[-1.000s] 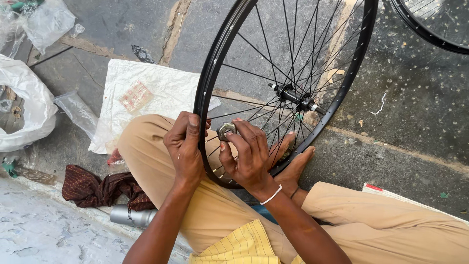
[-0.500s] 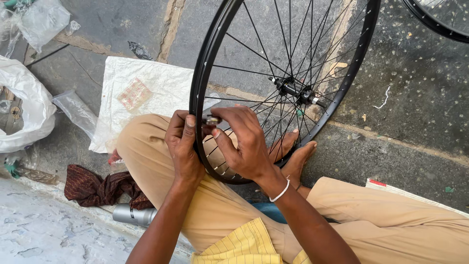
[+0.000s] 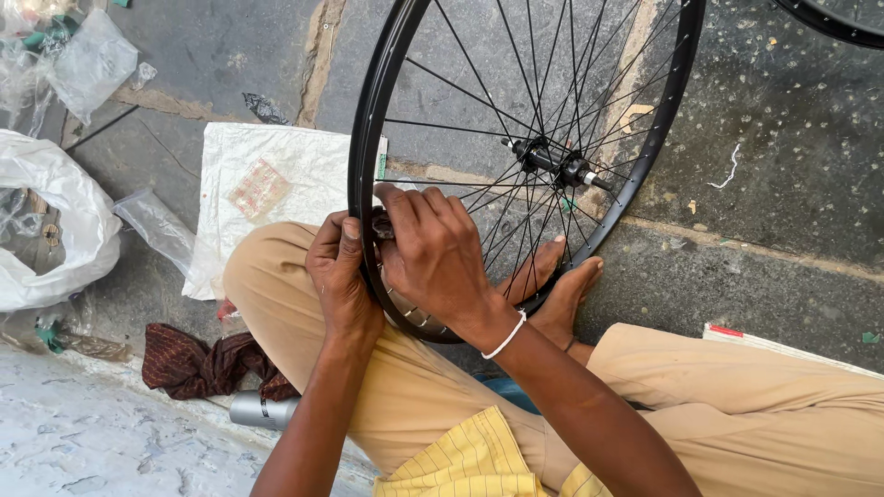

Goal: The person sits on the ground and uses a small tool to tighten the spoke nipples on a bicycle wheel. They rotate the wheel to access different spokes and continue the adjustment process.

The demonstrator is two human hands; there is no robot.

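The right hand point(image 3: 433, 262), which was lower on the wheel point(image 3: 368, 166) a second ago, is now closing its fingers on a small tool point(image 3: 381, 224) at the rim, while the left hand point(image 3: 341, 276) is gripping the rim just beside it, steadying the wheel.

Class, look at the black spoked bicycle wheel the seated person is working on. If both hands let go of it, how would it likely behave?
The wheel would probably tip or roll: it stands upright on its narrow rim, steadied by the left hand and right hand. It likely feels light, being mostly thin spokes. The rim probably stays stiff.
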